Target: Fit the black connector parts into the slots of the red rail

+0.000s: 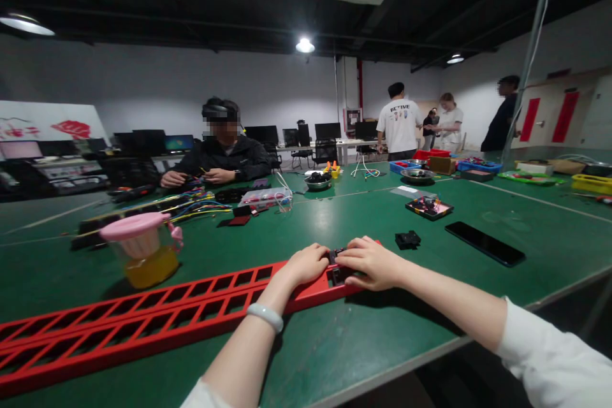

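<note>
A long red frame (191, 312) with two rows of slanted openings lies across the table, running from the left edge to beneath my hands. A small black part (337, 275) sits in its right end. My left hand (308, 264) rests over the frame, its fingers curled against the black part's left side. From the right, my right hand (375, 264) grips the same part with thumb and fingers bent. Its lower details are partly hidden by my fingers. Another small black piece (408, 240) lies just beyond my right hand.
A pink-lidded cup (148, 261) stands behind the frame on the green table (335, 229). A phone (485, 243) and a black tray (429, 208) of parts lie right. Across the table a person (224, 153) handles wires (198, 201). Several people stand behind.
</note>
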`<state>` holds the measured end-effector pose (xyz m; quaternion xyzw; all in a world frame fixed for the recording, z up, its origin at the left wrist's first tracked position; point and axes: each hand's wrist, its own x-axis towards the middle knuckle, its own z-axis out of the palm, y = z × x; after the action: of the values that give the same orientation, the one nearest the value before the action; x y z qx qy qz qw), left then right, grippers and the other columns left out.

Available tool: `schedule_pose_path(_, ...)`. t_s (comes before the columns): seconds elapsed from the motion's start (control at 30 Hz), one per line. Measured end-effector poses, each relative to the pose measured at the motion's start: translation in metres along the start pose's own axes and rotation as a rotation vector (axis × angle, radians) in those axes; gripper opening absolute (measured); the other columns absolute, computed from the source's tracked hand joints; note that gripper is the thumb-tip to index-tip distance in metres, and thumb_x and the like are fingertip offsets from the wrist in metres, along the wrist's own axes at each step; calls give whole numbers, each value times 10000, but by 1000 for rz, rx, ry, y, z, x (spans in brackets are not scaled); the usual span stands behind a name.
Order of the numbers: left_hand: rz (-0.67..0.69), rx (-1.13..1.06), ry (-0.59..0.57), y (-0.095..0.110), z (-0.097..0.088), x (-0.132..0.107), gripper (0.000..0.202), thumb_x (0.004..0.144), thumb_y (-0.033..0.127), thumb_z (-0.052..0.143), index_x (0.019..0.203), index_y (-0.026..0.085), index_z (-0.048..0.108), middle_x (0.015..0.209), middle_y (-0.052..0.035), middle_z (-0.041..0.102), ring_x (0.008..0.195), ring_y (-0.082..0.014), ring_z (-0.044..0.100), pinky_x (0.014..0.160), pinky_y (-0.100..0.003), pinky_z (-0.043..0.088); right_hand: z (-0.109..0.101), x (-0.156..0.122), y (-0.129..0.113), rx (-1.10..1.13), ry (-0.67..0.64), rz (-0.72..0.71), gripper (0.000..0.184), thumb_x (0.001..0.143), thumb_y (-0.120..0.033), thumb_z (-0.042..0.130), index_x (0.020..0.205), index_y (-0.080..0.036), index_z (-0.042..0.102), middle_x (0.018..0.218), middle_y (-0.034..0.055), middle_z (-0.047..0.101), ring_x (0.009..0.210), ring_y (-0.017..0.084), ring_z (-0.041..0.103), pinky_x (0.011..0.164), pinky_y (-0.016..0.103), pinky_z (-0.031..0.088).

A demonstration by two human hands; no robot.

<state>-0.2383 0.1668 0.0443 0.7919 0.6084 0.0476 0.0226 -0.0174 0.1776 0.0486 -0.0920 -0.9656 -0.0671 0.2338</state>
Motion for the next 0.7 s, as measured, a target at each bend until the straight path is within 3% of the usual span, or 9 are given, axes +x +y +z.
schedule_pose_path(0.2, 15, -5, 18, -3, 1, -1, 356, 809, 278, 337, 1094, 219, 542, 1114, -60, 551, 1006, -185, 515, 889, -281, 380, -7, -14, 46, -71, 131, 236, 253, 809, -279, 461, 993, -146, 571, 961, 110, 601, 963, 219, 450, 826, 366, 352)
schedule_pose_path(0.3, 18, -11, 8, -2, -1, -1, 361, 802, 259, 343, 1101, 221, 542, 1117, -59, 551, 1009, -181, 513, 886, -272, 381, -6, -27, 68, -108, 100, 393, 415, 760, -285, 508, 1149, -143, 498, 1054, 132, 563, 1038, 249, 405, 852, 401, 338)
schedule_pose_path(0.47, -10, -23, 0, -1, -3, -2, 369, 806, 264, 333, 1106, 223, 542, 1116, -58, 548, 1002, -184, 519, 883, -277, 385, -3, -48, 93, -129, -190, 611, 658, 638, -271, 573, 1271, -241, 395, 1253, 133, 431, 1162, 337, 282, 880, 530, 259)
schedule_pose_path(0.6, -15, -38, 11, -4, -1, 0, 378, 800, 268, 325, 1104, 218, 544, 1119, -59, 544, 1000, -188, 520, 887, -284, 384, -2, -56, 105, -78, -414, 713, 651, 613, -248, 556, 1247, -305, 419, 1249, 109, 438, 1151, 368, 297, 852, 619, 218)
schedule_pose_path(0.7, -12, -46, 13, -5, 0, 0, 381, 797, 269, 322, 1102, 219, 545, 1118, -58, 543, 994, -188, 523, 882, -283, 387, -2, -58, 110, -75, -500, 751, 604, 619, -199, 529, 1208, -318, 463, 1213, 106, 469, 1130, 365, 337, 836, 633, 228)
